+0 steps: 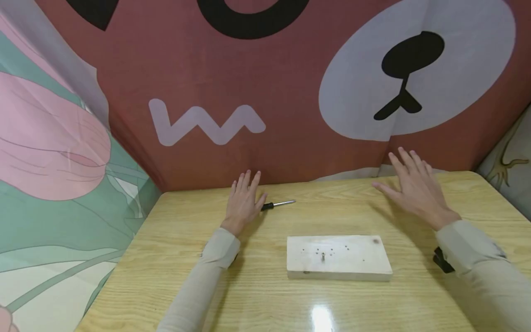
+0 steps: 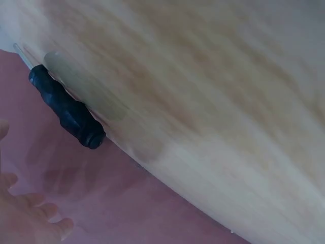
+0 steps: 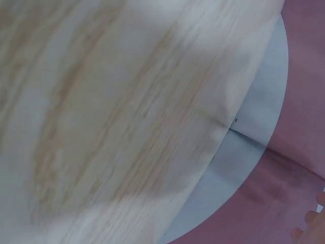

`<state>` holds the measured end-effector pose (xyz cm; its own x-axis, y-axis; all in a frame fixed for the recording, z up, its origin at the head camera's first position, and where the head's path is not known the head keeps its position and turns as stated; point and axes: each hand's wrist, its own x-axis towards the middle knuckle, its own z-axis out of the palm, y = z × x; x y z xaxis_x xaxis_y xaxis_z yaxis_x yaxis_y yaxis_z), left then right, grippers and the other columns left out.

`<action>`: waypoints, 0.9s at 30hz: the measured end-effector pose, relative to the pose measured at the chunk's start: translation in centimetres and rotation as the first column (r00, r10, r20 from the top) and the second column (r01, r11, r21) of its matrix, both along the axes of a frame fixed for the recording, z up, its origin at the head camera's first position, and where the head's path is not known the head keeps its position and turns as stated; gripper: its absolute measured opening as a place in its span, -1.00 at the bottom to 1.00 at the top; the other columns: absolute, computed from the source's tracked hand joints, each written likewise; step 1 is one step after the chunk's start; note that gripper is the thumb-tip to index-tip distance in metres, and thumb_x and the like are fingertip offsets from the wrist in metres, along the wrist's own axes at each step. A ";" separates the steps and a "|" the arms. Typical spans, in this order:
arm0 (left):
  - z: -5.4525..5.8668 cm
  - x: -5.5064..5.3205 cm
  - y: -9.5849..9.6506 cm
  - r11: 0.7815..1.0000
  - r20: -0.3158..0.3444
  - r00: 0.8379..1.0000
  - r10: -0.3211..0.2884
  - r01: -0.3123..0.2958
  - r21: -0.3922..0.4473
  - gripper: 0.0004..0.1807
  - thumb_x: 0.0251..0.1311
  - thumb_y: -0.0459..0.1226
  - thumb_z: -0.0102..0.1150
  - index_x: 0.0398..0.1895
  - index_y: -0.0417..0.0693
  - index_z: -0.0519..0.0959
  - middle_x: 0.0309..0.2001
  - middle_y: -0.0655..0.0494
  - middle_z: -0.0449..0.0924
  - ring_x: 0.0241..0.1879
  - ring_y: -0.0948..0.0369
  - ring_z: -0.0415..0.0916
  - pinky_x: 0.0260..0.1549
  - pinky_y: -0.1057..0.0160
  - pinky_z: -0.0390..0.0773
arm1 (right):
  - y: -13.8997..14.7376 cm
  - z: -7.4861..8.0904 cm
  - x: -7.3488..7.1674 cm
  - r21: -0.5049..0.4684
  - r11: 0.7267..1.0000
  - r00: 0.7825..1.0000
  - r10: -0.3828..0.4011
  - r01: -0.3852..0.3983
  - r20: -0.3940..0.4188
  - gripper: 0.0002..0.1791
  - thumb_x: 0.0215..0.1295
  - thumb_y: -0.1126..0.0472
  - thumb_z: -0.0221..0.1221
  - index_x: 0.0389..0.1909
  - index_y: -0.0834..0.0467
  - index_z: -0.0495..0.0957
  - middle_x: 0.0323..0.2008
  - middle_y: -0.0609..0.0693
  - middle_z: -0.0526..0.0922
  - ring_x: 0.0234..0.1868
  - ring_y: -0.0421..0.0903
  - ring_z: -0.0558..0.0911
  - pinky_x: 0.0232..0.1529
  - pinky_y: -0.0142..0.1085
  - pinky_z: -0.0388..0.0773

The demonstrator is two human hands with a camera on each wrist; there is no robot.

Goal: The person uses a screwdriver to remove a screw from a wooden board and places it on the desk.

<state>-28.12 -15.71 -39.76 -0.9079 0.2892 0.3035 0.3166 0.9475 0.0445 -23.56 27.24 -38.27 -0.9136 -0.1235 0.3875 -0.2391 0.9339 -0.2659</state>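
Note:
My left hand (image 1: 243, 201) is held out with its fingers spread over the back of the table. Beside its thumb lies a screwdriver (image 1: 268, 206) with a black handle and metal shaft; its handle (image 2: 66, 107) also shows in the left wrist view. At the right, my right hand (image 1: 416, 191) is held out with straight fingers and holds nothing. Between the arms and nearer to me lies a pale wooden board (image 1: 352, 256) with several small dark holes. A screw (image 1: 323, 257) stands up from the board's left half.
The wood-grain table (image 1: 257, 299) reaches back to a red cloth (image 1: 290, 161) printed with a bear's face. A flower-patterned cloth (image 1: 54, 221) hangs on the left. A black strap (image 1: 443, 260) shows under my right sleeve.

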 end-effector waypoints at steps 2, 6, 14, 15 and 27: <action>0.0 0.1 0.0 1.000 0.003 1.000 -0.003 0.003 0.004 -0.28 0.46 0.05 -0.03 0.58 0.09 0.04 0.56 -0.16 0.04 0.55 -0.09 0.01 0.52 -0.15 0.07 | 0.1 0.0 0.2 -0.003 1.000 1.000 0.001 -0.001 0.002 0.05 0.32 -0.34 0.10 0.56 0.26 -0.05 0.56 0.32 -0.10 0.55 0.37 -0.09 0.46 0.38 -0.09; 0.0 0.3 -0.1 1.000 0.018 1.000 -0.010 0.010 0.003 -0.29 0.47 0.06 -0.06 0.58 0.09 0.06 0.55 -0.16 0.05 0.54 -0.10 0.02 0.52 -0.15 0.09 | 0.1 0.1 0.7 -0.023 1.000 1.000 0.007 -0.007 -0.004 0.05 0.31 -0.32 0.12 0.55 0.26 -0.03 0.56 0.32 -0.09 0.55 0.37 -0.08 0.46 0.38 -0.09; -0.1 0.6 -0.3 0.999 0.058 0.998 -0.024 0.023 0.023 -0.31 0.48 0.04 -0.06 0.57 0.08 0.08 0.55 -0.16 0.06 0.54 -0.10 0.04 0.51 -0.15 0.10 | -0.1 0.1 1.6 -0.040 0.998 0.999 0.038 -0.038 -0.009 0.03 0.32 -0.29 0.13 0.56 0.24 -0.03 0.56 0.31 -0.08 0.55 0.37 -0.08 0.50 0.34 -0.17; -0.2 0.7 -0.3 0.999 0.062 0.998 -0.025 0.023 0.024 -0.31 0.48 0.04 -0.06 0.57 0.09 0.08 0.55 -0.15 0.07 0.53 -0.10 0.05 0.51 -0.16 0.10 | -0.1 0.1 1.7 -0.038 0.998 0.999 0.042 -0.043 -0.005 0.02 0.32 -0.29 0.12 0.56 0.24 -0.03 0.56 0.31 -0.08 0.55 0.36 -0.08 0.50 0.34 -0.18; -0.3 1.1 -0.5 0.998 0.118 0.992 -0.052 0.049 0.026 -0.31 0.46 0.02 0.01 0.56 0.07 0.11 0.50 -0.15 0.17 0.48 -0.09 0.18 0.46 -0.15 0.23 | -0.2 -0.1 2.8 -0.039 0.996 0.997 0.074 -0.075 -0.005 0.02 0.30 -0.26 0.17 0.54 0.27 0.02 0.56 0.31 -0.04 0.56 0.32 -0.08 0.53 0.31 -0.20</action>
